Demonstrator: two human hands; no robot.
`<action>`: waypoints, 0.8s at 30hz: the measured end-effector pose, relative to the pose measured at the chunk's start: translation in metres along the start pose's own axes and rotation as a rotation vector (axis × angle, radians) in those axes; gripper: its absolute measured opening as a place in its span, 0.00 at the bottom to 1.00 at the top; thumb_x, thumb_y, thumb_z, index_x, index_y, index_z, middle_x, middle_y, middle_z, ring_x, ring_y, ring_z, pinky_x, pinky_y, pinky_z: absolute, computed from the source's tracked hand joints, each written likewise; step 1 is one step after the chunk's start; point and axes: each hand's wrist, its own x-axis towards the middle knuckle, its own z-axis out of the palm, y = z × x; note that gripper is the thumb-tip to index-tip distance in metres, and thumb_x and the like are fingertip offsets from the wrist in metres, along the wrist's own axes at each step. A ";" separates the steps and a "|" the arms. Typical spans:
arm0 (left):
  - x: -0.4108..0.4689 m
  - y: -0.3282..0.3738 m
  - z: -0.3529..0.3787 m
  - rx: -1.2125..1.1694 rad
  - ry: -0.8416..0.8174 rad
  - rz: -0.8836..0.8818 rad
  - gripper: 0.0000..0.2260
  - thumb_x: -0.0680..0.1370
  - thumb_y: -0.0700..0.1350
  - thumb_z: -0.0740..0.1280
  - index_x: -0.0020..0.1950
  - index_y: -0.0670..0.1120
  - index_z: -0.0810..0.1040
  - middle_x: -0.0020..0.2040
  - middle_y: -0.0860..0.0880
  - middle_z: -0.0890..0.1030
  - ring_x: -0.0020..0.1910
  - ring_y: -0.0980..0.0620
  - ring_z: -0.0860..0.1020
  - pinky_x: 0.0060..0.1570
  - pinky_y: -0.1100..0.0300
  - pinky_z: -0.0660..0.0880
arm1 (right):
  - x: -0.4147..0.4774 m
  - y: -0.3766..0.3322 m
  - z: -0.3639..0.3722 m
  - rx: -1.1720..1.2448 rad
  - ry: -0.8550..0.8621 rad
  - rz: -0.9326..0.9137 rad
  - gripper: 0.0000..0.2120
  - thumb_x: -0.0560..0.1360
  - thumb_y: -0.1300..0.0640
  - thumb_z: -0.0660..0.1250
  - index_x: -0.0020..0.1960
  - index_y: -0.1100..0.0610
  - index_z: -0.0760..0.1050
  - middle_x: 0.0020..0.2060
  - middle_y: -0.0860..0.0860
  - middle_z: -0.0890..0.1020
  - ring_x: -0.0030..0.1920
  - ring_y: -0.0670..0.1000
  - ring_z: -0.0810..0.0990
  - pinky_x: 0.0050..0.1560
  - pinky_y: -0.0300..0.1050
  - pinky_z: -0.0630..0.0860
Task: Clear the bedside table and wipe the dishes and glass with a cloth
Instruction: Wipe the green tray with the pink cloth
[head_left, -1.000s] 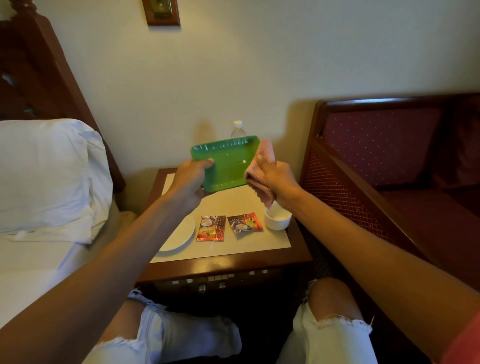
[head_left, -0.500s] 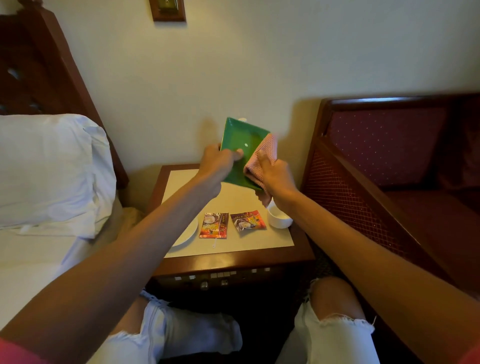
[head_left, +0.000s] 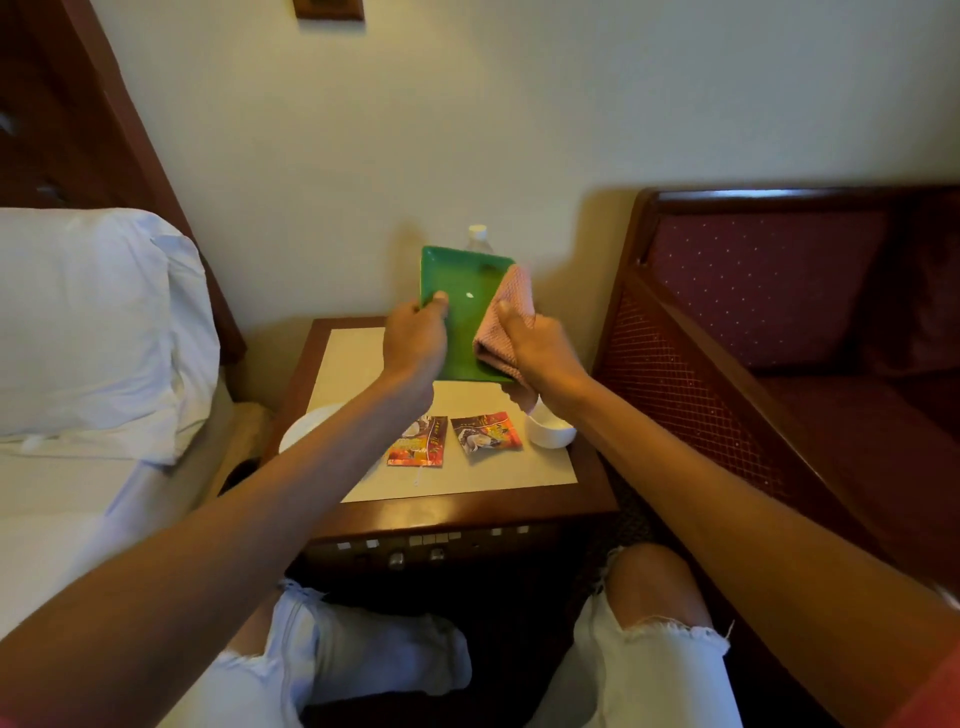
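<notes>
Progress. The table (head_left: 452, 483) was not yet cleared; five items remained on it. The tray (head_left: 457, 317) was off the table, held above its rear half and tilted with its inner face to the camera. The left hand (head_left: 415, 343) gripped the tray's left edge, thumb over the rim. The right hand (head_left: 540, 348) clutched the bunched cloth (head_left: 511, 306) and pressed it against the tray's right side. Judgement: wiping of the tray was in hand, and the task stood at an early to middle stage. The plate (head_left: 306, 431), partly hidden by the left forearm, lay at the table's left. The cup (head_left: 551, 435) sat at its right, just below the right wrist. Whether either had been wiped could not be told. No glass was in view.

Count.
- Table: one.
- Tray: one.
- Plate: one.
- Bottle (head_left: 478, 238): one, at the back, mostly hidden behind the tray.
- Cloth: one.
- Cup: one.
- Sachets: two, one at (head_left: 418, 442), one at (head_left: 485, 432), side by side between plate and cup.
</notes>
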 end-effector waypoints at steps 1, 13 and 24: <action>0.008 0.002 0.000 0.000 0.082 0.040 0.10 0.83 0.47 0.60 0.47 0.46 0.77 0.45 0.47 0.80 0.44 0.46 0.79 0.41 0.57 0.75 | -0.004 0.002 0.005 0.049 -0.058 0.005 0.22 0.81 0.44 0.60 0.51 0.65 0.77 0.37 0.61 0.83 0.28 0.56 0.81 0.28 0.46 0.78; 0.011 -0.024 -0.052 -0.232 -0.378 -0.078 0.09 0.78 0.39 0.65 0.58 0.41 0.74 0.43 0.43 0.83 0.43 0.44 0.84 0.44 0.53 0.80 | 0.024 -0.028 -0.048 -0.127 -0.021 -0.174 0.11 0.79 0.52 0.67 0.49 0.61 0.77 0.36 0.57 0.82 0.36 0.59 0.81 0.40 0.57 0.79; 0.026 0.007 -0.038 0.168 -0.334 -0.076 0.12 0.83 0.46 0.63 0.57 0.38 0.75 0.36 0.44 0.79 0.24 0.55 0.74 0.23 0.65 0.71 | 0.018 -0.021 -0.034 -0.177 0.027 -0.139 0.17 0.80 0.49 0.63 0.47 0.64 0.77 0.36 0.60 0.81 0.32 0.59 0.80 0.30 0.47 0.75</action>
